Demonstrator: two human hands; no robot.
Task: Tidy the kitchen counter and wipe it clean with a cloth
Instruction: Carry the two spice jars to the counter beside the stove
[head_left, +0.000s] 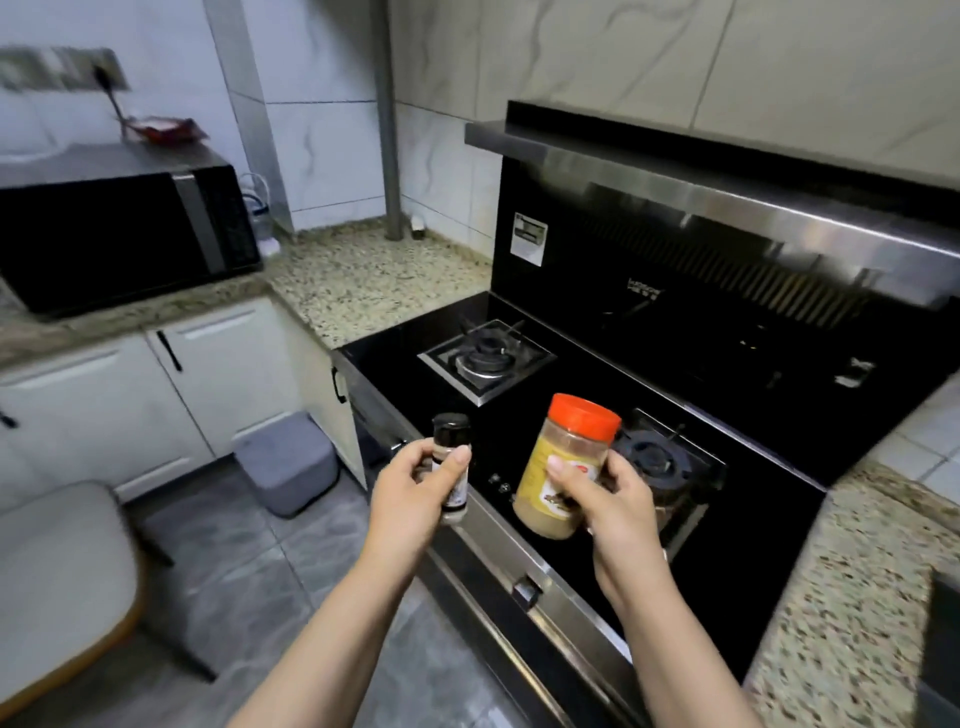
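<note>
Tidying: left grip (415, 475) pinches shaker (453, 467), right (618, 499) clasps jar (563, 467); next, likely set both on the worktop (363, 280).

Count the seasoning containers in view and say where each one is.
2. The small black-capped spice bottle is held by the left hand, over the stove's front edge. The larger orange-lidded jar is held by the right hand, above the stovetop. Others may sit outside the frame.
</note>
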